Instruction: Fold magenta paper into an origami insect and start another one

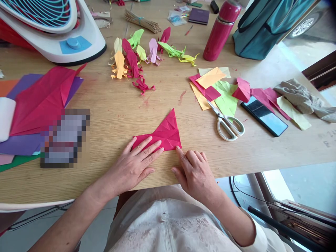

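Observation:
A creased magenta origami sheet (168, 134), partly folded, lies near the table's front edge, one pointed flap aimed away from me. My left hand (136, 162) rests flat over its left part with the fingers spread; this hides some of the paper's lower left edge. With its index fingertip, my right hand (195, 171) touches the lower right corner of the sheet. The right thumb stands apart, the other fingers are curled, and nothing is gripped. Beyond the sheet sit several folded paper creatures (132, 57) in magenta, orange, green, yellow and lilac.
Scissors (228, 124) lie to the right beside paper scraps (227, 94) and a phone (265, 115). A magenta bottle (220, 33) and a teal bag (258, 35) stand behind. At left are stacked coloured sheets (23, 82), a blurred-out device (65, 138) and a white fan (89, 31).

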